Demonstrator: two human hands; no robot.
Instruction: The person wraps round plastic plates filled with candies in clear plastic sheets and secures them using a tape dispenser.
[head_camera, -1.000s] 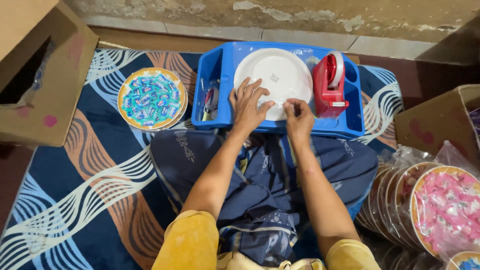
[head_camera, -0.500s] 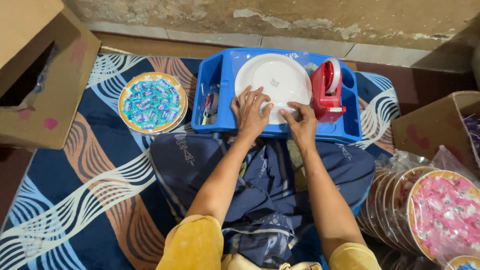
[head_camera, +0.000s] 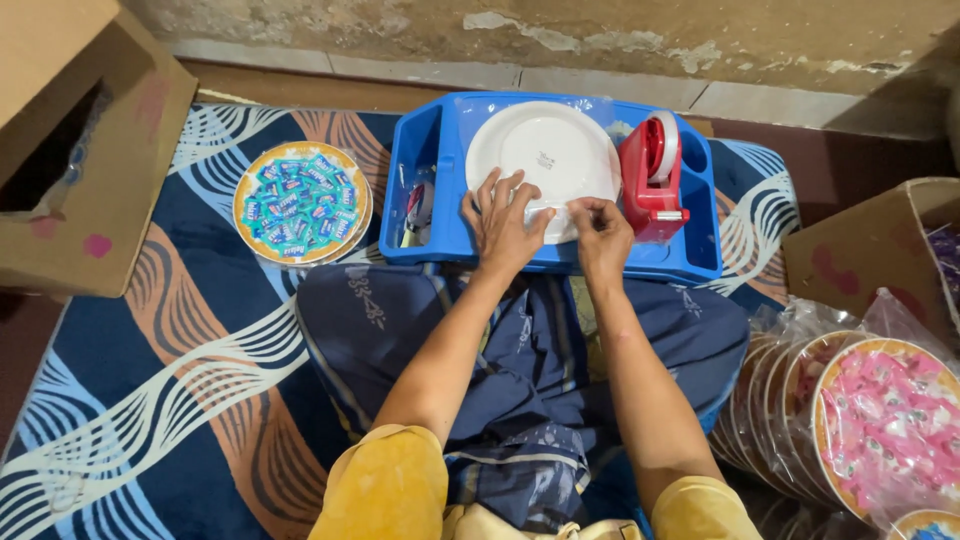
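A person sits cross-legged on a blue patterned floor mat (head_camera: 150, 400), seen from above. A blue plastic tray (head_camera: 440, 240) lies across the lap, and on it a white paper plate (head_camera: 545, 145), wrapped in clear film, lies face down. The left hand (head_camera: 503, 222) lies flat with fingers spread on the plate's near rim, pressing it down. The right hand (head_camera: 600, 232) is pinched at the same rim, seemingly holding a bit of tape or film, though what it grips is too small to tell. A red tape dispenser (head_camera: 652, 175) stands just right of the plate. The step looks like sealing the wrap; next, the tape would need pressing flat. A plate of blue sweets (head_camera: 300, 200) lies to the left on the mat; wrapped plates of pink sweets (head_camera: 885, 425) sit on the right.
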